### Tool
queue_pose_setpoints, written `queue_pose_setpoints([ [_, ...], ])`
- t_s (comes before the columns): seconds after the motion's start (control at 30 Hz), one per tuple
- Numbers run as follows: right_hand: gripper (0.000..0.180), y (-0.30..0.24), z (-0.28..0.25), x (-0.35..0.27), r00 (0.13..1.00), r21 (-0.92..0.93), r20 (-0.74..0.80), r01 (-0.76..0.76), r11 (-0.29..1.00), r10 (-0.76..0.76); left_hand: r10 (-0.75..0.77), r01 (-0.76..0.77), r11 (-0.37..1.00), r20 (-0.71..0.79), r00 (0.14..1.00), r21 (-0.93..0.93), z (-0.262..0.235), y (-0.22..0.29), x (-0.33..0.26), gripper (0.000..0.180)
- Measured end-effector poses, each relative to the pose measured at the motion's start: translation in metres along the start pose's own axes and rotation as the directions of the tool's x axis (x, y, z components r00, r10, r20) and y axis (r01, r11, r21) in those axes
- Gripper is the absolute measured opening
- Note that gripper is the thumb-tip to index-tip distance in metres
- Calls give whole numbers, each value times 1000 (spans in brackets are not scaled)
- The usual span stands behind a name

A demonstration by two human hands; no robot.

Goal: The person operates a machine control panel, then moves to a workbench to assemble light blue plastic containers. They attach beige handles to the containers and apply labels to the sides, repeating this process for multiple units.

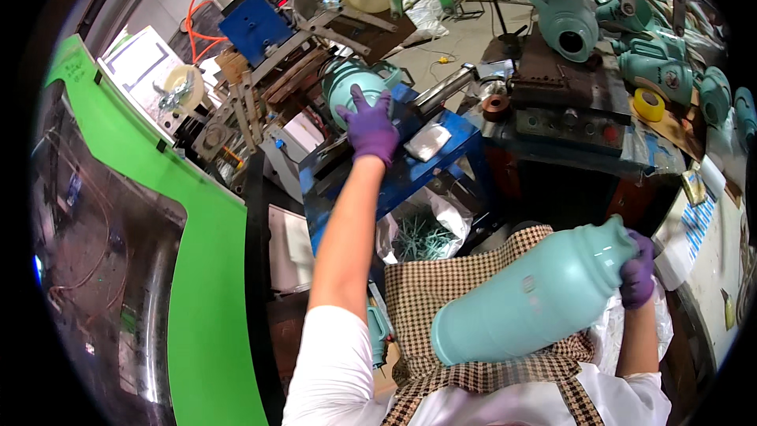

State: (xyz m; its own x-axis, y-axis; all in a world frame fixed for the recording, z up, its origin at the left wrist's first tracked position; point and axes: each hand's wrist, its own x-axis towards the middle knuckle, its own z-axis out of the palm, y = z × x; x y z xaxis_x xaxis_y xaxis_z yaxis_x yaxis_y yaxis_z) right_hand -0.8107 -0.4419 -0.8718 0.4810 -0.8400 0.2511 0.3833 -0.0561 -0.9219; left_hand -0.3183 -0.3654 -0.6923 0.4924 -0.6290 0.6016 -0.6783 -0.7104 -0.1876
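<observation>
My left hand (371, 128), in a purple glove, reaches forward with its fingers spread over a teal jug-like plastic part (348, 88). That part lies in the machine beyond the blue metal frame (465, 138), its far side partly hidden. My right hand (637, 272), also in a purple glove, is closed around the mouth end of a teal vacuum flask body (524, 296). The flask lies slanted over my checked apron (422, 288), its base toward the lower left. Some of the right fingers are hidden behind the flask's rim.
Teal jugs (661, 71) crowd the far right, with another jug (564, 24) on a dark metal machine (564, 122). Yellow tape (649, 105) lies nearby. A bag of teal scraps (430, 237) hangs under the blue frame. A green-edged panel (209, 292) stands at left.
</observation>
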Motion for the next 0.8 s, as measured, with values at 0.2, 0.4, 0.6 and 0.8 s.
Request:
queue_pose_setpoints([
  [0.2,33,-16,47,43,786,-100,554,389,916,-274,336,-425,884,368,867,193,12,13,67,50],
  [0.4,30,-14,103,45,730,-53,652,316,947,-207,372,-460,885,495,785,65,-62,52,25,82],
  [0.6,62,-37,137,33,828,91,559,-15,996,-39,955,-346,200,103,278,-917,-200,110,-118,82],
  [0.8,50,-63,102,96,852,-302,318,508,807,-417,870,-379,488,401,287,-786,-227,17,-103,62],
])
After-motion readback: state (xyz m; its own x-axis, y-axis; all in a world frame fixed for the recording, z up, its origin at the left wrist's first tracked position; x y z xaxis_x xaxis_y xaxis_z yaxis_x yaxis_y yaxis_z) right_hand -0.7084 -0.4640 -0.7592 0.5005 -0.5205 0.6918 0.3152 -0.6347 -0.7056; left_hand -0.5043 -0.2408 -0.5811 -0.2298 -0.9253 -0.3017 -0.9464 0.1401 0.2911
